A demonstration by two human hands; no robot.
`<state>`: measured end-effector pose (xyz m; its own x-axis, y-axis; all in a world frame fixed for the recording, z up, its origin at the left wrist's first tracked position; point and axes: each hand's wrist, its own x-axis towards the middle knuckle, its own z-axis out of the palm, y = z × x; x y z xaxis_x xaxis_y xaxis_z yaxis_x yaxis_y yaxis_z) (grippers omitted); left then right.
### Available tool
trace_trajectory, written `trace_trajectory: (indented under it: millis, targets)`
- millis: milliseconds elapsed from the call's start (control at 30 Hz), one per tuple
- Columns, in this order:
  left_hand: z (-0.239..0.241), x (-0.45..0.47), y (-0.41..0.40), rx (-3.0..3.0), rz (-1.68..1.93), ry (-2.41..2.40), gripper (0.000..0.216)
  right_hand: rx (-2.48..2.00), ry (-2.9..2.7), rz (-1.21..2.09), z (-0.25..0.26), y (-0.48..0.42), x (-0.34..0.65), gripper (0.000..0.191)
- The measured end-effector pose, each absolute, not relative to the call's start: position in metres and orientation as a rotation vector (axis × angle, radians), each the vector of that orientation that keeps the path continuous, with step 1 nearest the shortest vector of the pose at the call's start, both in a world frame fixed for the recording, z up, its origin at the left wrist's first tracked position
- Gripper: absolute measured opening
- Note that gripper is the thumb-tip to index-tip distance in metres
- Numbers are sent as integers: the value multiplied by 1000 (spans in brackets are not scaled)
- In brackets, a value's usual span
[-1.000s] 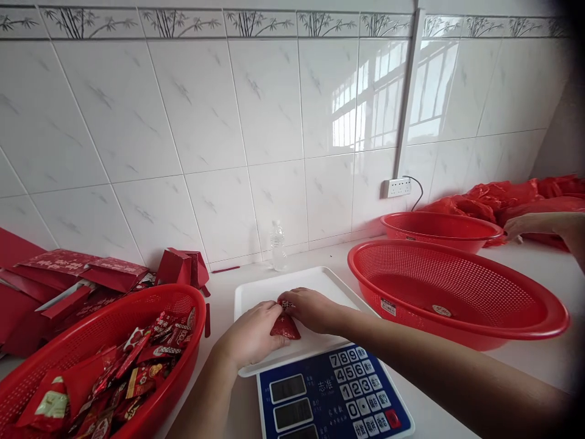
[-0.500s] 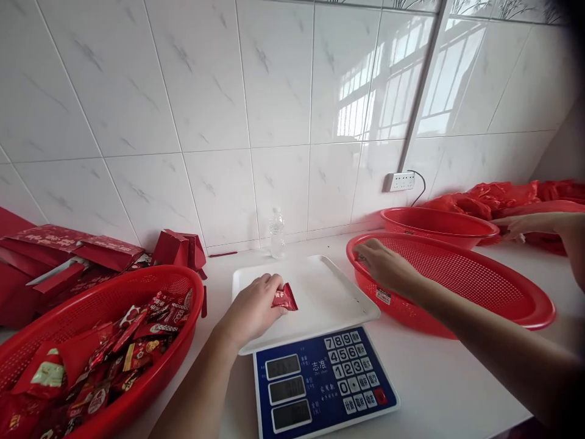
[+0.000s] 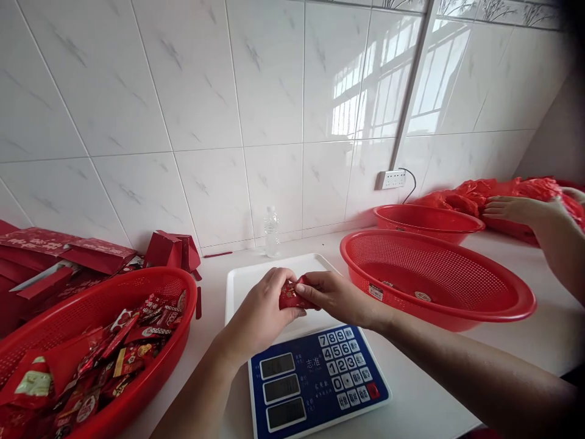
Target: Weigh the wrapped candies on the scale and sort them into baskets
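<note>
Above the white pan (image 3: 237,286) of a digital scale (image 3: 315,378), my two hands meet at a small red wrapped candy (image 3: 292,296). My left hand (image 3: 262,305) is closed on the candy's left side. My right hand (image 3: 336,299) pinches its right end between thumb and fingers. Left of the scale, a red plastic basket (image 3: 183,341) holds many red wrapped candies (image 3: 137,347). On the right stands another red basket (image 3: 507,299) with a few small packets (image 3: 423,296) at its bottom.
A clear plastic bottle (image 3: 271,235) stands by the tiled wall. Red cardboard boxes (image 3: 100,253) lie behind the left basket. A third red basket (image 3: 429,213) and red plastic bags (image 3: 457,198) are at the back right, where another person's hand (image 3: 521,210) reaches in.
My right hand has moved left from the right basket to the candy and now grips it with my left hand. The other person's hand has shifted over the red bags.
</note>
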<state>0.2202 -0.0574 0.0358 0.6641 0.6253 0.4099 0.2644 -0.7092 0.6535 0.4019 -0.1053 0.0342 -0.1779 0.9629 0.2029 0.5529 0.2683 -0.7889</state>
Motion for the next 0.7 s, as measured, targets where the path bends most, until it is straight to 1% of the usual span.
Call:
trace_trajectory:
  millis: [167,367,533,700]
  targets:
    - [41,212,-52,2108,867,639,27,-1282,-1687,759,39,-109,397,47]
    - [43,210,-46,2031,932,594,44,-1251,-1647,733,46,-114,397,51]
    - [45,209,-50,2006,1056,616,45,-1236,-1627,749,46,-118,397,55]
    - [47,211,-54,1983,1115,585,45,-1190,-1578,818,51,-121,397,54]
